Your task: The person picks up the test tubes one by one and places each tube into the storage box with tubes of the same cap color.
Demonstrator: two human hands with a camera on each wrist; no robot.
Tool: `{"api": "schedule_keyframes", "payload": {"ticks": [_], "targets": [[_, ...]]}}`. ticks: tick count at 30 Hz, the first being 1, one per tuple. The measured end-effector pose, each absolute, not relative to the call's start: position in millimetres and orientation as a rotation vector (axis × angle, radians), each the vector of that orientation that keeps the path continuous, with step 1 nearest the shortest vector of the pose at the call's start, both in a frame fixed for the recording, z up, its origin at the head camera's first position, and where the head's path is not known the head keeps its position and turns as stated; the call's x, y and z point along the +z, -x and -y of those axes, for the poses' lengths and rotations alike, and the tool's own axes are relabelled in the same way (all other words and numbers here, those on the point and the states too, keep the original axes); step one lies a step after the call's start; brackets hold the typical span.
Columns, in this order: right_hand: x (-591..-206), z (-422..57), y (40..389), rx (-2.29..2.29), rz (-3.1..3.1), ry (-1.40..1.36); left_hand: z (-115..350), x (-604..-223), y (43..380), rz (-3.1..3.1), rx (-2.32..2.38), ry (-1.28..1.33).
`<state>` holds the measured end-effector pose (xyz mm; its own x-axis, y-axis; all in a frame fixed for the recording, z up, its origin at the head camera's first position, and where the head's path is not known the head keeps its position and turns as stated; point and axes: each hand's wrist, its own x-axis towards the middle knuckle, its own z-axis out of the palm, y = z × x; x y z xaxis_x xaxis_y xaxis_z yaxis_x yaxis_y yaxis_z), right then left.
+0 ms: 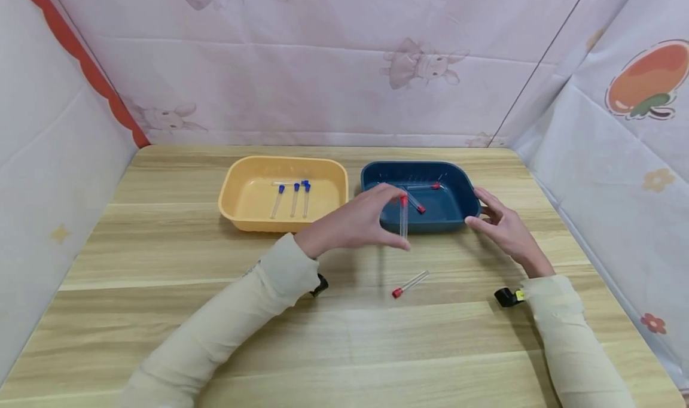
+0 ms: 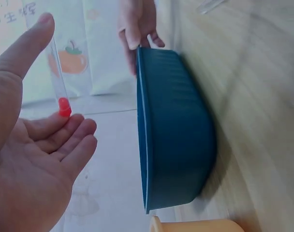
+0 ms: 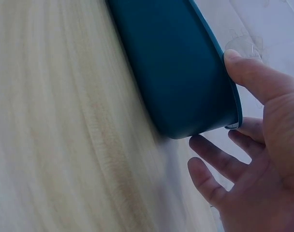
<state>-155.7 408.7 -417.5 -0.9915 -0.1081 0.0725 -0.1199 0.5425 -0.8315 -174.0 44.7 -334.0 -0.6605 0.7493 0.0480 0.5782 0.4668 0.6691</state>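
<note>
Between the thumb and index finger, my left hand [image 1: 357, 221] pinches a clear test tube [image 1: 404, 219] by its two ends. Its red cap [image 2: 64, 107] meets the index finger, and the thumb is at the other end. The tube stands upright in the head view, just in front of the dark blue bin [image 1: 444, 207]. My right hand [image 1: 506, 230] holds that bin's right front corner, thumb at the rim and fingers round the outside. Inside the bin lie red-capped tubes [image 1: 421, 209], partly hidden by the left hand. Another red-capped tube [image 1: 411, 283] lies on the table before it.
Left of the blue bin stands a yellow bin [image 1: 244, 186] holding several blue-capped tubes [image 1: 294, 200]. Both bins are towards the back of the wooden table [image 1: 161, 258]. Printed cloth walls [image 1: 301, 91] enclose the back and sides. Black wrist cameras [image 1: 506, 297] show at the sleeves.
</note>
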Motion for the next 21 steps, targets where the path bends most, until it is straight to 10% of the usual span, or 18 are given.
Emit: {"api": "schedule_keyframes", "payload": {"ticks": [21], "targets": [[-418.6, -408.8, 156.8, 1.482, 2.725, -0.231, -79.7, -349.6, 217.6, -2.627, 1.070, -0.763]]}}
